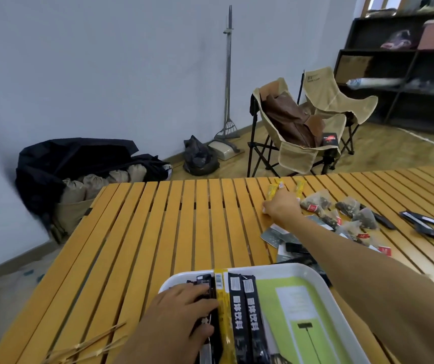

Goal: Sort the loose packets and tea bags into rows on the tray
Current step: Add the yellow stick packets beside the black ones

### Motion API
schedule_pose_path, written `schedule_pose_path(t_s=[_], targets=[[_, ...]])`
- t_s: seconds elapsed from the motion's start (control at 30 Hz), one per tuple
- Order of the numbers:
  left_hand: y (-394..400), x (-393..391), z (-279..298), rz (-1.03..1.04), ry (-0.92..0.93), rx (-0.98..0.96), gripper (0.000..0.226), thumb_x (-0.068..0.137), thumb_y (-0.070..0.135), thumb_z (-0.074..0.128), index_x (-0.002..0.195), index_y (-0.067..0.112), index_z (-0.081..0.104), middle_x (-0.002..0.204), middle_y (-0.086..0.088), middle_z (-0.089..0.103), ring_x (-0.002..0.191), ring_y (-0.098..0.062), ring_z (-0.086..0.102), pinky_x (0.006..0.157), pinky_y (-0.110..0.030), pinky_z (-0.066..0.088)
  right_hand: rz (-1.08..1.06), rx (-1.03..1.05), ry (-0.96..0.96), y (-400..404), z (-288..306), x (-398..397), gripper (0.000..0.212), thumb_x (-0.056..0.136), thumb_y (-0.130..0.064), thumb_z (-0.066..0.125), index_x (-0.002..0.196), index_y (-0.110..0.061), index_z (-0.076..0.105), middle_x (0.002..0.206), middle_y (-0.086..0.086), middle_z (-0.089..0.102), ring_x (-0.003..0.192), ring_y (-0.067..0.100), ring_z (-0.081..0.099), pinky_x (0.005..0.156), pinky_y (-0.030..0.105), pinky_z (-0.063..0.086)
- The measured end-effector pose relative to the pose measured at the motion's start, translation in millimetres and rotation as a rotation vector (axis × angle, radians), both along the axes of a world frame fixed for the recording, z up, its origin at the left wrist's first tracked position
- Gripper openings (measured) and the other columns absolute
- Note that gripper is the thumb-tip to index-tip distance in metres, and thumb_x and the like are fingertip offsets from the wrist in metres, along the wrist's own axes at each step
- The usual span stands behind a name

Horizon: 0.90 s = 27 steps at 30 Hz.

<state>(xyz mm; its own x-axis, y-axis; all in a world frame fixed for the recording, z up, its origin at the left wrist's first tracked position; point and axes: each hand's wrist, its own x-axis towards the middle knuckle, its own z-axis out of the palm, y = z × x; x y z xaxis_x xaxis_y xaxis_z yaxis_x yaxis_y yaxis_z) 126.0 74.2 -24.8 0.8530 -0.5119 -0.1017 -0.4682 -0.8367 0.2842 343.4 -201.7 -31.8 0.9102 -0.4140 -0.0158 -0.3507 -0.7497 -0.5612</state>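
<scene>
We note the right hand (281, 208) closing on yellow packets (276, 189) at the table's far edge, left hand (181, 311) pressing tray (313, 274) packets flat; light, slippery, best pinched mid-length.

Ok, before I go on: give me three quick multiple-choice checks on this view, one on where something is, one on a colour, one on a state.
1. Where are the pyramid tea bags?
A. On the tray
B. Loose on the table, right of the right hand
C. On the floor

2. What colour is the packet between the left hand and the black packets on the tray?
A. Yellow
B. Red
C. Blue

3. What is the left hand doing?
A. Raised in the air
B. Resting on packets at the tray's left end
C. Holding a tea bag

Key: 1 B, they lie on the slatted table beside the right hand. 2 A, the yellow packet lies beside the black packets. 3 B, the left hand presses flat on packets in the white tray.
</scene>
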Motion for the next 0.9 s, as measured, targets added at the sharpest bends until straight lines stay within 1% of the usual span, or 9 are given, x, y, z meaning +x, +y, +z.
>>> schedule_pose_path(t_s=[0.1,0.2,0.27,0.4,0.47,0.53,0.73,0.83,0.9], targets=[[2,-1,-2,0.016,-0.024,-0.026,0.045,0.098,0.048,0.042,0.143,0.051,0.037,0.155,0.030,0.020,0.143,0.006,0.014,0.118,-0.023,0.016,0.024,-0.049,0.021,2,-5,9,0.026,0.089,-0.009,0.066,0.072,-0.012,0.046,0.076,0.008,0.054,0.072,0.023,0.059,0.063,0.033,0.052],[0,-7,1,0.028,-0.022,-0.061,0.048,0.098,0.046,0.047,0.145,0.047,0.038,0.154,0.028,0.025,0.143,0.005,0.018,0.118,-0.021,0.014,0.033,0.027,0.016,5,7,-2,0.009,0.089,-0.006,0.067,0.085,-0.001,0.062,0.084,0.012,0.064,0.072,0.022,0.061,0.067,0.037,0.058],[0,-13,4,0.050,-0.031,-0.101,0.049,0.098,0.044,0.050,0.145,0.044,0.038,0.152,0.028,0.028,0.142,0.005,0.019,0.117,-0.020,0.014,0.059,0.168,0.000,15,20,-28,0.012,0.090,-0.008,0.067,0.091,0.004,0.068,0.086,0.015,0.068,0.075,0.023,0.062,0.074,0.039,0.059],[2,-23,13,0.115,-0.068,-0.179,0.048,0.099,0.040,0.052,0.145,0.038,0.040,0.149,0.024,0.037,0.139,0.001,0.027,0.117,-0.024,0.023,0.223,0.393,0.008,53,40,-127,0.020,0.094,-0.010,0.062,0.080,0.002,0.069,0.068,0.009,0.062,0.059,0.016,0.057,0.051,0.023,0.049],[4,-26,17,0.161,-0.090,-0.212,0.046,0.100,0.036,0.051,0.145,0.034,0.042,0.147,0.020,0.041,0.136,-0.002,0.034,0.114,-0.025,0.029,0.283,0.476,0.035,75,40,-181,0.018,0.093,-0.008,0.062,0.084,0.006,0.069,0.064,0.006,0.064,0.052,0.010,0.057,0.047,0.018,0.047],[6,-28,20,0.206,-0.092,-0.261,0.046,0.100,0.031,0.052,0.146,0.032,0.043,0.146,0.017,0.043,0.133,-0.004,0.040,0.113,-0.026,0.032,0.307,0.535,0.050,97,38,-226,0.015,0.089,-0.009,0.064,0.077,-0.001,0.069,0.059,0.002,0.064,0.048,0.007,0.055,0.046,0.021,0.046],[14,-29,17,0.286,-0.037,-0.263,0.038,0.101,0.016,0.044,0.138,0.018,0.054,0.137,0.000,0.054,0.127,-0.018,0.050,0.104,-0.028,0.039,0.378,0.431,-0.018,141,34,-280,0.029,0.090,-0.023,0.068,0.063,-0.016,0.063,0.058,0.004,0.064,0.057,0.013,0.062,0.057,0.024,0.046],[17,-32,13,0.267,-0.004,-0.140,0.026,0.098,0.013,0.046,0.116,0.015,0.064,0.124,-0.005,0.062,0.122,-0.028,0.054,0.099,-0.042,0.045,0.459,0.304,0.010,141,35,-285,0.031,0.093,-0.020,0.065,0.063,-0.015,0.063,0.059,-0.005,0.060,0.060,0.010,0.058,0.063,0.025,0.049],[18,-34,10,0.242,-0.005,-0.072,0.031,0.099,0.020,0.050,0.128,0.016,0.061,0.133,-0.004,0.058,0.128,-0.026,0.049,0.103,-0.044,0.042,0.458,0.232,-0.001,128,37,-285,0.023,0.094,-0.017,0.060,0.075,-0.010,0.071,0.070,0.000,0.070,0.068,0.014,0.065,0.066,0.027,0.053]])
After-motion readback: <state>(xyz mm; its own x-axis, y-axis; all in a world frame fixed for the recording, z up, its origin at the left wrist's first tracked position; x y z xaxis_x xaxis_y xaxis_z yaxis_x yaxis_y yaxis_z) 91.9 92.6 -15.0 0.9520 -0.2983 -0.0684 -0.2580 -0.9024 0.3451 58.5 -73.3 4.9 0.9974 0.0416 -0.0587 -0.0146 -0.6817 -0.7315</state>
